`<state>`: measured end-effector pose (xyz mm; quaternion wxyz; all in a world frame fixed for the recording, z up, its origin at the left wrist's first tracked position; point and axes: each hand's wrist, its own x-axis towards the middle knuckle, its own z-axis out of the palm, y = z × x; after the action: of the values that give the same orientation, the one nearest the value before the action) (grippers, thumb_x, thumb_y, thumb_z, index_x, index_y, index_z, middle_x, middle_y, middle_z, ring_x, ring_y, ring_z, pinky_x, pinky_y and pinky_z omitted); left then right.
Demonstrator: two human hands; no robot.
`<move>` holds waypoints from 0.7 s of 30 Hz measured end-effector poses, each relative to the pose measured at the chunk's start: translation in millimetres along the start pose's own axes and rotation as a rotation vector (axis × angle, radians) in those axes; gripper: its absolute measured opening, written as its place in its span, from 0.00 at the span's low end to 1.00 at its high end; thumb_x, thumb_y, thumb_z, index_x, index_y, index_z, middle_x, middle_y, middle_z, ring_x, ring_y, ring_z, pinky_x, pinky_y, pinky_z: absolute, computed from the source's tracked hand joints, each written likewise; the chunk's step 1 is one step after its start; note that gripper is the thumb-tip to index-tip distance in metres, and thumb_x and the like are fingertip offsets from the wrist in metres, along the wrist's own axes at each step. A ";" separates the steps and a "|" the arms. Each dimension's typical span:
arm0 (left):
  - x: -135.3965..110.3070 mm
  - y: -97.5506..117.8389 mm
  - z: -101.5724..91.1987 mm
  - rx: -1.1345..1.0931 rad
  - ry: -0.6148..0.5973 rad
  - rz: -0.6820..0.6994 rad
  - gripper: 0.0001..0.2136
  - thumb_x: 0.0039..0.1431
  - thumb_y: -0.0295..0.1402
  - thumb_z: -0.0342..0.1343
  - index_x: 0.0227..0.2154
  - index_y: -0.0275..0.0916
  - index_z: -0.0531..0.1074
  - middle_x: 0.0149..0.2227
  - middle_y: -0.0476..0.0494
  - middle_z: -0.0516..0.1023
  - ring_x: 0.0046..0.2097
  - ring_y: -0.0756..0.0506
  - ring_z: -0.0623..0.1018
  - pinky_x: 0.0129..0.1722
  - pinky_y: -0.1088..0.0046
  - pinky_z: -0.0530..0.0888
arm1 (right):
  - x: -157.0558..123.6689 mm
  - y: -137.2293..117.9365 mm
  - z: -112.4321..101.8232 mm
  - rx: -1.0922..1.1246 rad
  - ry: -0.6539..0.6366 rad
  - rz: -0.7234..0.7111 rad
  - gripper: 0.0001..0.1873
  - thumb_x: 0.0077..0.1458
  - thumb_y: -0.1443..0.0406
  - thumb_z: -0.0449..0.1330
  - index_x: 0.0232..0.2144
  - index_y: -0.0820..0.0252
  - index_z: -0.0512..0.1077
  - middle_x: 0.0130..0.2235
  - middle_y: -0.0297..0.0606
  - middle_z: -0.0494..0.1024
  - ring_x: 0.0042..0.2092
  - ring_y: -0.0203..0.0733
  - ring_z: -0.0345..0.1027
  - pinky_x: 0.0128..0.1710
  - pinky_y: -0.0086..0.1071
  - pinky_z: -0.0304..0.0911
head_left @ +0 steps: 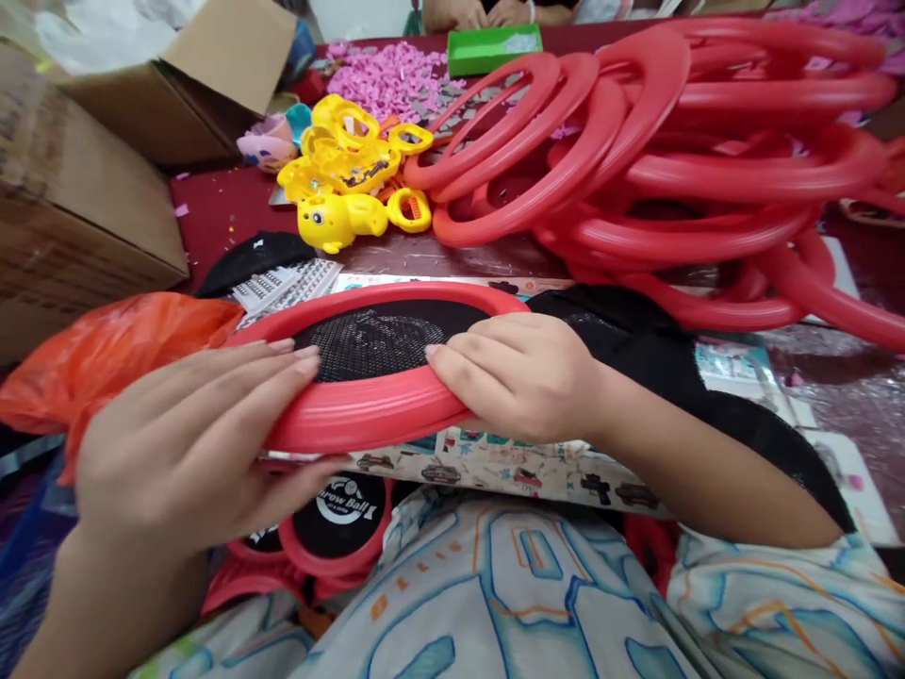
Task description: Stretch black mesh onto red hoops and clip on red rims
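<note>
A red plastic ring [368,415] with a black mesh disc [382,338] set in it lies tilted in front of me. My left hand [190,443] grips its near left rim, fingers over the top and thumb beneath. My right hand [519,375] presses down on the right rim and the mesh edge, fingers curled over it. Black mesh fabric [636,349] lies under my right forearm. Below the ring, finished red discs with black "Throw Ball" faces [343,514] rest near my lap.
A big pile of red rings [657,160] fills the table's far right. Yellow toy parts [346,179], pink pieces [388,80], a green tray [491,47], cardboard boxes [91,198] and an orange bag [120,354] stand around. Another person's hands [487,11] show at the far edge.
</note>
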<state>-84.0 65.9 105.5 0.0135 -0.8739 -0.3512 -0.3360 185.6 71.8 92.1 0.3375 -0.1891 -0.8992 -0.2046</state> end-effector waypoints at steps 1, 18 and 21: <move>3.7 7.6 1.4 0.015 0.006 0.011 0.29 0.66 0.57 0.49 0.56 0.38 0.71 0.44 0.38 0.80 0.46 0.39 0.82 0.43 0.59 0.83 | 3.3 -2.8 2.5 0.003 0.002 0.003 0.15 0.71 0.69 0.49 0.41 0.71 0.75 0.32 0.38 0.80 0.33 0.40 0.74 0.34 0.34 0.72; 4.8 -15.9 -6.7 0.238 0.125 0.517 0.23 0.62 0.47 0.62 0.45 0.27 0.79 0.31 0.38 0.82 0.28 0.42 0.81 0.27 0.65 0.81 | -2.1 11.2 -0.6 0.224 -0.117 0.081 0.29 0.73 0.55 0.48 0.53 0.80 0.71 0.47 0.56 0.80 0.50 0.51 0.75 0.52 0.45 0.72; 2.3 -17.8 -7.7 0.284 0.105 0.544 0.27 0.62 0.47 0.61 0.52 0.25 0.76 0.31 0.36 0.82 0.29 0.40 0.81 0.25 0.64 0.80 | -1.2 11.0 -2.1 0.228 -0.123 0.111 0.31 0.73 0.52 0.45 0.53 0.77 0.71 0.48 0.55 0.80 0.50 0.51 0.75 0.52 0.45 0.72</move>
<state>-98.3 78.8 109.1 0.2428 -0.9067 -0.1465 -0.3124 192.8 79.8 95.4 0.3120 -0.2114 -0.9236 -0.0702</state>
